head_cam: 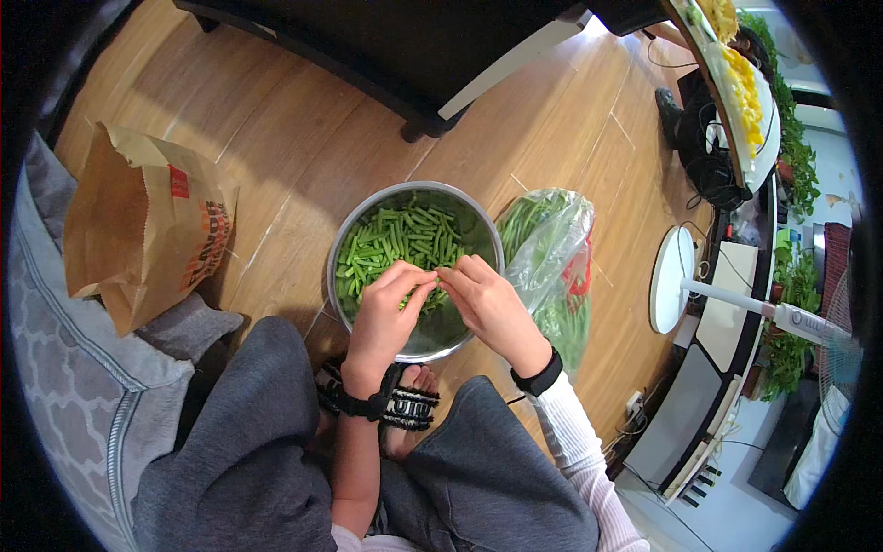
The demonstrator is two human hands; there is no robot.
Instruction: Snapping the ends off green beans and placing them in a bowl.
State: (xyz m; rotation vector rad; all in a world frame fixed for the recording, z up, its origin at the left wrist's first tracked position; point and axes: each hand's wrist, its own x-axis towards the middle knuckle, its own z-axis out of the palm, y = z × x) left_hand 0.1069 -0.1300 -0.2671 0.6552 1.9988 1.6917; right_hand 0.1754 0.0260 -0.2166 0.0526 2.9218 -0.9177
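A round stainless steel bowl (pixel 335 297) stands on the wooden floor, holding many short pieces of green beans (pixel 407 238). Over its near part my left hand (pixel 390 303) and my right hand (pixel 483 297) meet at the fingertips. Thumb and forefinger of each are pinched together, with a small bit of green just below them; whatever lies between the fingertips is mostly hidden. Both wrists wear black bands. Against the bowl's right side lies a clear plastic bag (pixel 548 262) with red print, filled with long green beans.
A brown paper bag (pixel 172 228) stands open at the left, by a grey patterned sofa (pixel 76 386). Beyond the bowl is a dark piece of furniture (pixel 359 55). At the right are a white standing fan (pixel 669 279), cables, a long low cabinet (pixel 728 310) and another person's dark-clothed legs.
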